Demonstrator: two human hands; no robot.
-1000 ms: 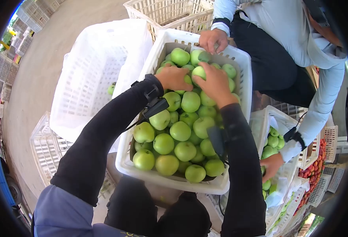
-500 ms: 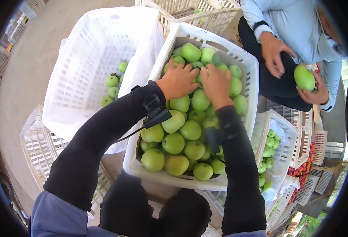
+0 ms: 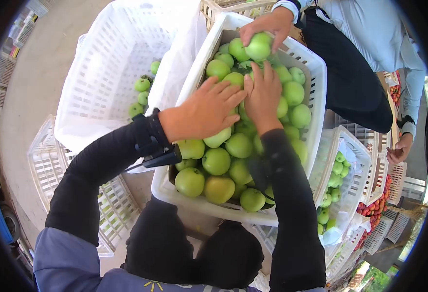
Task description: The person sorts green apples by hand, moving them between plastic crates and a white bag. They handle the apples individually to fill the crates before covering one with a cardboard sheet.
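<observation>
A white plastic crate (image 3: 318, 87) full of green apples (image 3: 216, 161) sits in front of me. My left hand (image 3: 202, 109) lies flat over the apples on the left side, fingers stretched out and palm down. Beside it, my right hand (image 3: 262, 97) rests on the apples near the middle, its fingers extended and pointing away from me. What lies under both palms is hidden. Just beyond my right fingertips, a co-worker's hand (image 3: 277, 24) holds a large green apple (image 3: 259, 46) at the crate's far end.
To the left stands a white crate with a white liner (image 3: 90, 82), a few small green apples (image 3: 142, 84) inside. Another crate of green apples (image 3: 338, 168) is at the right. The co-worker's knee (image 3: 355, 92) is close to my crate. Red fruit (image 3: 374, 207) lies farther right.
My left hand has slid left and towards me and flattened. My right hand has shifted slightly. The co-worker's apple has come from over the lap to the crate's far end.
</observation>
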